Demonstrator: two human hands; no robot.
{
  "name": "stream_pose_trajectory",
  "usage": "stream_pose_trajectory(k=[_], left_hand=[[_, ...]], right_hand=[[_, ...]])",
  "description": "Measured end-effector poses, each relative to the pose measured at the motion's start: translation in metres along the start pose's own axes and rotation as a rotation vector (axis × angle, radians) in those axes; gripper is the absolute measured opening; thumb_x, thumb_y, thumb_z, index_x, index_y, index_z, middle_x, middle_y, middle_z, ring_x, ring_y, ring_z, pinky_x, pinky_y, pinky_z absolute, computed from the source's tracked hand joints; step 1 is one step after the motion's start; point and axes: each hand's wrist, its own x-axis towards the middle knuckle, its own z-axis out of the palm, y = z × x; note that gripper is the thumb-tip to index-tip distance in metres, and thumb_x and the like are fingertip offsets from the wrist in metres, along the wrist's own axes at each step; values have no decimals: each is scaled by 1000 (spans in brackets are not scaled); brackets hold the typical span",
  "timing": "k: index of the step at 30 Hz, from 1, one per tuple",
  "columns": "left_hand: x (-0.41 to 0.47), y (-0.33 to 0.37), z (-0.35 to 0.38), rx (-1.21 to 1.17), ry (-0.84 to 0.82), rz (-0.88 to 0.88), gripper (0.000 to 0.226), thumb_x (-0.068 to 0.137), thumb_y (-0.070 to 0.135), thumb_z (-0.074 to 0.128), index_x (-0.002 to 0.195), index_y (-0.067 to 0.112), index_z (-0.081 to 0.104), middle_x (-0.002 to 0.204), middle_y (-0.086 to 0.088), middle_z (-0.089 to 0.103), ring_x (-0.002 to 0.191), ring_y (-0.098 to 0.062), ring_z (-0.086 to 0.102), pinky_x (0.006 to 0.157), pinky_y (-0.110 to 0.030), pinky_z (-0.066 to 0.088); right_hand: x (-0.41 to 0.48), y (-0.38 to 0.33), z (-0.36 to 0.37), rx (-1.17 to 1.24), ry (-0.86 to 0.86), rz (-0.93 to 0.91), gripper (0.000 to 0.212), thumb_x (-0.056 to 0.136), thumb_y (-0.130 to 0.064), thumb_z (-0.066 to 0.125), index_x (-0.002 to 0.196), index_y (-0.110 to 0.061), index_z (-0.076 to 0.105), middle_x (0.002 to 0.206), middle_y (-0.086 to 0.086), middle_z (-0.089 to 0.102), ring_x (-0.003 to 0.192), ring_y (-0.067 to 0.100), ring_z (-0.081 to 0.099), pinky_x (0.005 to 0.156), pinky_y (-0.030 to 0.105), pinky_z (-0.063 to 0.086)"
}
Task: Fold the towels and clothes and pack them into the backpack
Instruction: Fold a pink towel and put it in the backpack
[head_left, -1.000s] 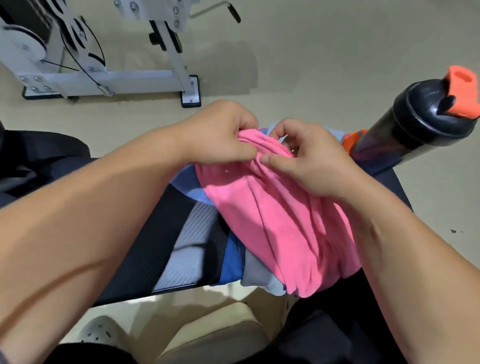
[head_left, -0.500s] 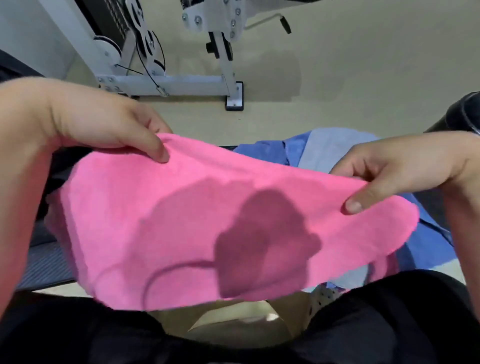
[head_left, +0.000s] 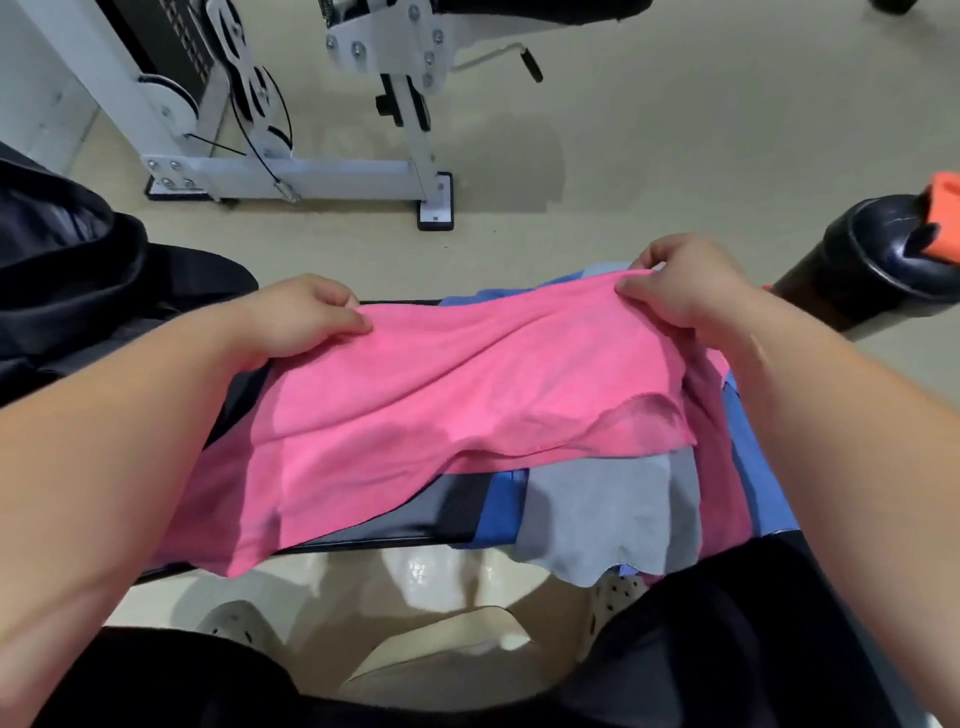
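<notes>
A pink towel (head_left: 441, 405) lies spread across the black padded bench (head_left: 415, 519), its near edge hanging over the front. My left hand (head_left: 306, 317) pinches its far left corner and my right hand (head_left: 680, 280) pinches its far right corner, both low over the bench. Under and right of it lie a grey cloth (head_left: 608, 514) and blue clothes (head_left: 753, 467). A black bag (head_left: 78, 291), probably the backpack, sits at the left edge of the view.
A black shaker bottle with an orange cap (head_left: 878, 260) stands at the right. A white gym machine frame (head_left: 291, 166) stands on the beige floor behind the bench. My dark-trousered legs and white perforated shoes (head_left: 234, 623) are below the bench's front edge.
The pink towel went from a bunch on the pile, to held up and stretched wide, to laid down over the bench. Both hands kept hold of its corners.
</notes>
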Motion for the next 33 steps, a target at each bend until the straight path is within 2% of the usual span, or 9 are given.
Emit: stream_pose_trajectory(k=[6,10,13,16,19,22,25,29,33], left_hand=[[31,4,-3,395,409,40,24,97,35,55,104,12,53,101,-14,62,90,-34,53,77,-41,44],[27,6,20,688,459,169,53,89,40,60,137,22,44,133,-17,50,117,-43,51,98,-55,45],[-4,24,58,676,506,438,56,84,41,57,135,18,51,131,-14,52,116,-40,51,98,-54,43],[-34,36,104,607,441,660,57,82,46,59,128,12,59,129,-14,57,117,-37,52,99,-51,42],[-38,36,136,654,242,652,73,76,61,56,134,16,57,142,-12,53,132,-36,48,107,-55,38],[-31,31,144,716,112,513,108,70,85,41,156,20,32,166,-9,23,152,-32,22,120,-61,18],[-31,30,145,740,48,451,138,52,100,39,162,22,8,170,-4,-4,156,-28,-3,122,-62,2],[-44,27,148,755,-2,450,159,35,107,41,161,21,-5,169,-8,-14,155,-29,-13,121,-65,-2],[-58,29,150,777,-11,379,163,35,108,42,160,17,-9,168,-8,-18,154,-28,-21,121,-63,-5]], right_hand=[[-22,-25,14,-356,382,-279,58,82,-44,67,134,-26,51,133,15,49,118,40,50,95,49,42],[-64,-28,53,-540,80,-543,71,77,-70,54,137,-34,49,158,13,31,142,39,30,115,58,24],[-80,-4,59,-567,-117,-535,93,72,-87,40,152,-40,33,168,10,7,153,40,8,119,65,8],[-95,12,49,-516,-80,-562,105,70,-92,43,157,-36,25,169,10,2,154,38,1,121,64,5],[-115,25,45,-510,-119,-587,109,70,-90,49,158,-30,25,169,11,3,155,36,-1,121,63,6],[-139,42,53,-570,-207,-572,127,63,-94,49,161,-22,13,168,17,-2,154,41,-4,121,64,9],[-159,43,50,-609,-286,-496,143,52,-100,47,161,-24,-7,165,19,-20,151,41,-19,122,61,-1],[-145,-8,38,-446,-186,-465,115,69,-99,19,161,-32,1,167,11,-16,153,35,-18,122,58,-8],[-100,-28,78,-503,-129,-455,89,86,-85,13,160,-37,6,168,7,-11,153,38,-15,118,65,-8]])
